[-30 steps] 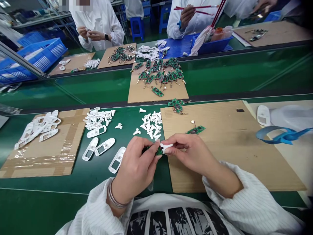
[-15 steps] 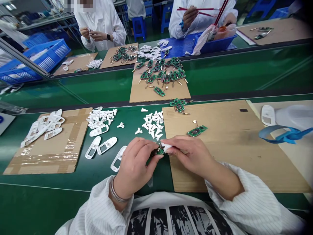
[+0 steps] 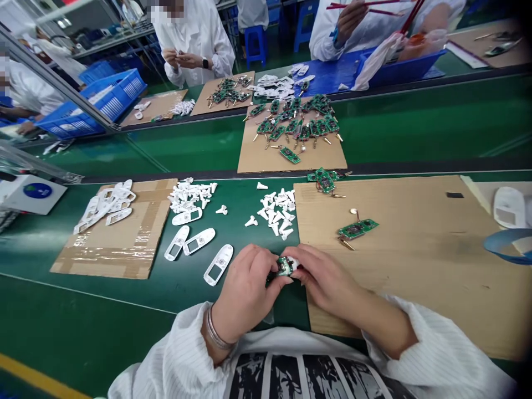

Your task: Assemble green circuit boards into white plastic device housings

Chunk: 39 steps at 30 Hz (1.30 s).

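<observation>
A small green circuit board (image 3: 285,266) is pinched between the thumb and fingers of my left hand (image 3: 249,285), which hide most of it. My right hand (image 3: 328,280) grips a small white plastic piece (image 3: 295,264) against the board's right end; fingertips cover much of it. Whether the piece is seated on the board, I cannot tell. Beyond my hands lies a pile of similar white plastic pieces (image 3: 277,210). Left of my left hand is a white oval casing (image 3: 218,265) with a rectangular opening.
Another circuit board (image 3: 358,228) rests on the right cardboard sheet (image 3: 399,277). Many wired boards (image 3: 291,124) cover a cardboard on the raised ledge. More white casings (image 3: 103,205) lie on the left cardboard (image 3: 100,255). Across the bench, a co-worker (image 3: 193,44) in white handles something small.
The camera view has turned, so the bench appears shifted to the right. Both hands stay together on the board and white piece; the white piece looks more covered by my right fingers.
</observation>
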### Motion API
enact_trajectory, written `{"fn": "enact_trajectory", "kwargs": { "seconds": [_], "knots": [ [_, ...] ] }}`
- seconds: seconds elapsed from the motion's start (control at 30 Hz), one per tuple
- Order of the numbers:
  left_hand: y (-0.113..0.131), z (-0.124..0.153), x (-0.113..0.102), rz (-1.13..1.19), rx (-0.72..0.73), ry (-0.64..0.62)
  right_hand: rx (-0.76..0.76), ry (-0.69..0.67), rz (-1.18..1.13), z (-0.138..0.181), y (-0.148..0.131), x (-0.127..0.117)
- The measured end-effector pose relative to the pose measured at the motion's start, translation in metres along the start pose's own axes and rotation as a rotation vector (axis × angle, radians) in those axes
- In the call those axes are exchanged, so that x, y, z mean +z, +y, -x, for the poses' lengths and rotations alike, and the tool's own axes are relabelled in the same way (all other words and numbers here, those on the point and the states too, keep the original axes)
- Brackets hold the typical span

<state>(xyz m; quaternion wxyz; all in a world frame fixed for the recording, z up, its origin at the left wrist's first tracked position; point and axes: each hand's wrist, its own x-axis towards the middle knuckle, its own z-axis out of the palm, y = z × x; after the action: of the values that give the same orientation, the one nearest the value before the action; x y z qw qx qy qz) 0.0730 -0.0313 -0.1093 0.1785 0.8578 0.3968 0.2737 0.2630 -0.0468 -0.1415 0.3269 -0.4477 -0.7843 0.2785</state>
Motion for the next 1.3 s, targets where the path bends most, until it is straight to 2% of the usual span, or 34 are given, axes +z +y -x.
{"fn": "enact_trajectory", "kwargs": {
  "seconds": [0.1,0.17,0.23,0.3,0.4,0.47,0.53,0.63,0.73,0.8,0.87,0.93,1.03,1.2,1.3],
  "knots": [
    [-0.015,-0.001,-0.013,0.069,-0.095,-0.028,0.017,0.011,0.03,0.002,0.002,0.003],
    [-0.034,0.0,-0.031,0.062,-0.209,0.06,0.042,0.041,0.025,0.002,0.006,-0.005],
    [-0.056,0.006,-0.048,-0.083,-0.346,0.113,0.079,0.111,0.023,0.001,0.012,-0.016],
    [-0.075,0.015,-0.057,-0.229,-0.432,-0.019,0.111,0.18,0.011,0.001,0.017,-0.027],
    [-0.088,0.029,-0.053,-0.301,-0.44,-0.259,0.121,0.219,-0.006,0.002,0.019,-0.034],
    [-0.087,0.032,-0.042,-0.258,-0.42,-0.291,0.122,0.203,-0.001,0.002,0.018,-0.035],
    [-0.081,0.031,-0.032,-0.115,-0.456,-0.248,0.135,0.177,-0.01,0.003,0.016,-0.035],
    [-0.07,0.021,-0.019,0.387,-0.615,-0.118,0.172,0.156,-0.07,0.004,0.014,-0.036],
    [-0.06,0.01,-0.007,0.86,-0.683,0.158,0.206,0.144,-0.151,0.005,0.012,-0.039],
    [-0.053,0.002,0.0,1.015,-0.712,0.332,0.189,0.138,-0.181,0.005,0.008,-0.038],
    [-0.045,-0.004,0.005,1.128,-0.785,0.41,0.122,0.128,-0.181,0.004,0.002,-0.034],
    [-0.035,-0.011,0.01,1.222,-0.848,0.421,0.037,0.112,-0.167,0.003,-0.006,-0.027],
    [-0.023,-0.016,0.016,1.358,-0.872,0.371,-0.033,0.111,-0.132,0.002,-0.015,-0.016],
    [-0.014,-0.013,0.019,1.484,-0.947,0.185,-0.023,0.209,-0.014,0.002,-0.01,-0.013],
    [-0.012,-0.009,0.014,1.523,-0.945,0.138,0.007,0.192,0.034,0.003,-0.004,-0.018]
  ]
}}
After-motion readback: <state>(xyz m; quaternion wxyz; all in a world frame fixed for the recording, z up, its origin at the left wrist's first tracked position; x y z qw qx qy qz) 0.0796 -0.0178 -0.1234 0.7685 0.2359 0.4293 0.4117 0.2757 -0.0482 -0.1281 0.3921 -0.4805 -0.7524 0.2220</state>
